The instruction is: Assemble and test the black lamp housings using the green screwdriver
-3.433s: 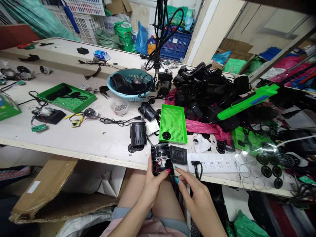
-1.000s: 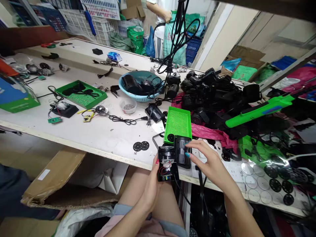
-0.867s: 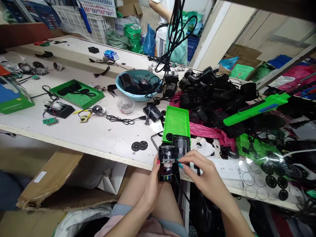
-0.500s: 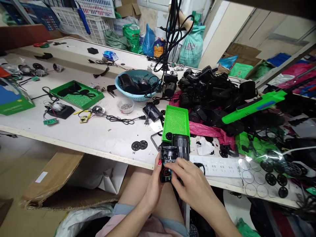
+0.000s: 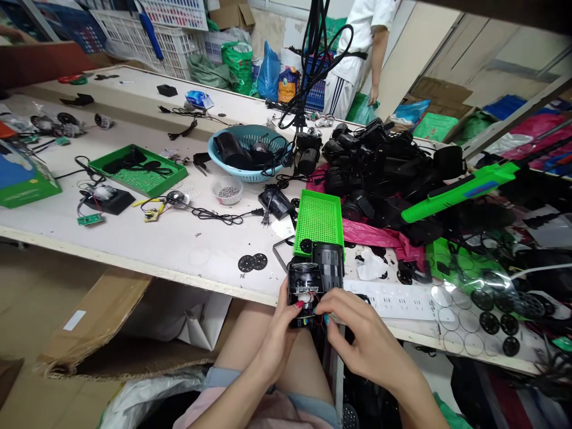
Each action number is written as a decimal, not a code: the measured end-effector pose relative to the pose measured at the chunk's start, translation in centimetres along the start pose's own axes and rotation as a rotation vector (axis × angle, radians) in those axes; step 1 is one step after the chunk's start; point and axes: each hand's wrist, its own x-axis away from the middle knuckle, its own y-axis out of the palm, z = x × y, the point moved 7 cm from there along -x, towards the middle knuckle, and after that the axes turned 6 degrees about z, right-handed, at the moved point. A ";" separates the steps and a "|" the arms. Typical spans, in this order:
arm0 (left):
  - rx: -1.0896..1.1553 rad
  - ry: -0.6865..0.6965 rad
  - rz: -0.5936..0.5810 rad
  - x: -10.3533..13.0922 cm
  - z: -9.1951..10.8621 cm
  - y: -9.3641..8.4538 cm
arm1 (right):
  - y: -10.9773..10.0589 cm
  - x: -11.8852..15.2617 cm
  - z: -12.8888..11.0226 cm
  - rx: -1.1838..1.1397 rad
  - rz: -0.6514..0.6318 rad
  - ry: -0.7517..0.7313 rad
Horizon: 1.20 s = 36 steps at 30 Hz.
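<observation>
Open black housing (image 5: pixel 305 285) is held at the table edge, gripped along its left side by the left hand (image 5: pixel 277 328); wires by its right side are reached by the right hand (image 5: pixel 355 328), pinch unclear.

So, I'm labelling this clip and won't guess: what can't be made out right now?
All in the head view:
Whether the right hand grips a wire: too small, partly behind its fingers.
Back of the open black housing: turned away, left hand around it.
Standing person's head: cut off by top edge.
Markings on the black discs: too small.
</observation>
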 end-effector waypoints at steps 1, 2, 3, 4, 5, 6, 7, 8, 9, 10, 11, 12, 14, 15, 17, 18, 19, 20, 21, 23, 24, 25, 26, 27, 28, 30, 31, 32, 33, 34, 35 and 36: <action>-0.004 -0.016 0.013 -0.1 -0.1 -0.2 | -0.2 0.2 0.3 -0.011 -0.002 0.006; -0.005 -0.028 0.026 -0.1 -0.2 -0.3 | -0.4 0.3 0.6 -0.018 0.003 0.011; -0.003 -0.032 0.037 -0.2 -0.3 -0.4 | -0.6 0.4 0.8 -0.022 0.015 0.011; 0.003 -0.031 0.042 -0.2 -0.3 -0.5 | -0.7 0.4 1.1 -0.023 0.031 0.004; 0.012 -0.028 0.036 -0.2 -0.3 -0.4 | -0.8 0.4 1.3 -0.023 0.047 -0.012; 0.025 -0.022 0.018 -0.2 -0.3 -0.3 | -0.8 0.4 1.5 -0.020 0.068 -0.032; 0.039 -0.015 -0.011 -0.2 -0.2 -0.1 | -0.8 0.3 1.8 -0.015 0.096 -0.050; 0.055 -0.007 -0.044 -0.1 -0.1 0.2 | -0.8 0.3 2.0 -0.010 0.130 -0.060; 0.066 0.000 -0.076 -0.1 0.0 0.4 | -0.7 0.4 2.3 -0.005 0.166 -0.058; 0.074 0.004 -0.097 0.0 0.1 0.6 | -0.7 0.4 2.6 0.001 0.203 -0.051; 0.076 0.006 -0.105 0.0 0.1 0.7 | -0.6 0.4 2.7 0.008 0.232 -0.052; 0.076 0.006 -0.101 0.0 0.1 0.7 | -0.5 0.5 2.7 0.015 0.247 -0.064; 0.076 0.008 -0.083 0.0 0.1 0.5 | -0.2 0.5 2.3 0.031 0.245 -0.116; 0.075 0.009 -0.076 0.0 0.1 0.5 | -0.1 0.5 2.1 0.048 0.237 -0.139; 0.074 0.009 -0.070 0.0 0.0 0.5 | -0.1 0.5 1.9 0.101 0.210 -0.136; 0.071 0.005 -0.064 0.0 0.0 0.4 | -0.2 0.4 1.9 0.129 0.191 -0.119; 0.066 0.002 -0.056 0.0 -0.1 0.4 | -0.2 0.4 1.9 0.154 0.169 -0.099; 0.061 -0.001 -0.048 0.1 -0.1 0.3 | -0.2 0.4 1.9 0.171 0.143 -0.080; 0.056 -0.002 -0.041 0.1 -0.2 0.3 | -0.3 0.4 1.9 0.184 0.118 -0.065; 0.038 -0.003 -0.026 0.1 -0.2 0.3 | -0.2 0.4 1.8 0.206 0.066 -0.043; 0.027 -0.005 -0.016 0.2 -0.2 0.3 | -0.1 0.4 1.7 0.221 0.041 -0.034; 0.017 -0.008 -0.005 0.2 -0.1 0.2 | 0.0 0.4 1.5 0.239 0.019 -0.026; 0.011 -0.009 0.006 0.2 -0.1 0.2 | 0.2 0.5 1.3 0.260 0.000 -0.018; 0.009 -0.011 0.014 0.3 -0.1 0.2 | 0.4 0.5 1.1 0.284 -0.018 -0.009; 0.008 -0.014 0.020 0.3 -0.1 0.1 | 0.6 0.5 0.9 0.309 -0.034 -0.003; 0.002 -0.025 0.028 0.3 -0.2 0.1 | 1.0 0.7 0.5 0.359 -0.055 0.010; -0.004 -0.034 0.034 0.3 -0.2 0.1 | 1.1 0.8 0.4 0.375 -0.058 0.017; -0.009 -0.041 0.039 0.3 -0.3 0.1 | 1.2 0.9 0.4 0.376 -0.056 0.025; -0.011 -0.043 0.039 0.3 -0.3 0.1 | 1.2 1.1 0.4 0.360 -0.049 0.036; -0.008 -0.039 0.038 0.4 -0.2 0.1 | 1.1 1.2 0.6 0.331 -0.036 0.049; -0.006 -0.033 0.036 0.4 -0.1 0.2 | 0.9 1.3 0.7 0.296 -0.014 0.057; -0.007 -0.028 0.034 0.4 -0.1 0.2 | 0.6 1.3 0.9 0.265 0.018 0.058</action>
